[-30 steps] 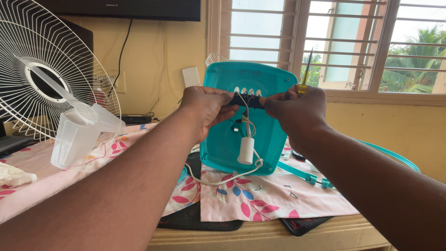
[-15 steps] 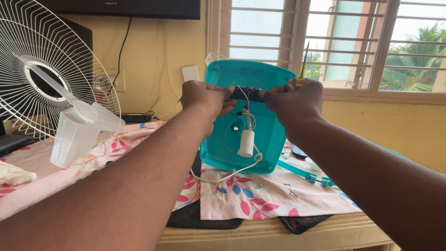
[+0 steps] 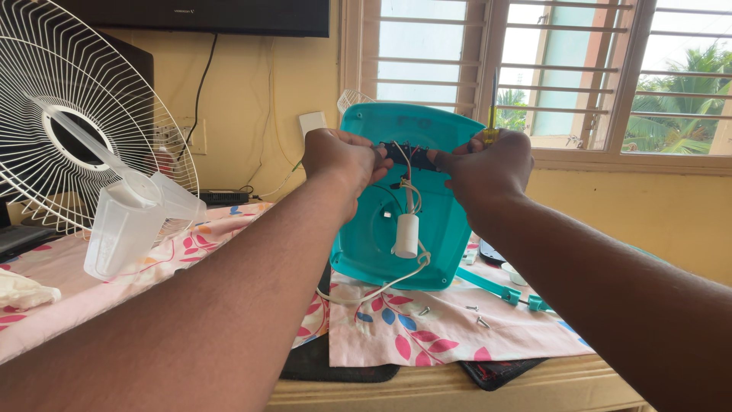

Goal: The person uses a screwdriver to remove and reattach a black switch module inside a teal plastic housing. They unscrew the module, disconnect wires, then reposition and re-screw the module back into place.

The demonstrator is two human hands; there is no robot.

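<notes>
Since a second ago the teal fan base (image 3: 396, 191), upright at frame centre, has risen slightly, and your hands have shifted outward; the work remains at the black terminal block (image 3: 408, 155). Left hand (image 3: 339, 156) pinches its left end; right hand (image 3: 488, 164) grips its right end plus one screwdriver (image 3: 490, 136). Count: one white capacitor (image 3: 406, 235); three loose screws (image 3: 424, 310); one fan guard (image 3: 69, 99), upper left.

Yellow wall (image 3: 252, 91) — barred window (image 3: 579, 72) — daylight outside.

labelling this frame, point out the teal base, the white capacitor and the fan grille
teal base (image 3: 446, 236): head view, bare lower right of its panel
white capacitor (image 3: 406, 235): head view, middle of the cylinder
fan grille (image 3: 114, 91): head view, wire spokes right of the hub
</notes>
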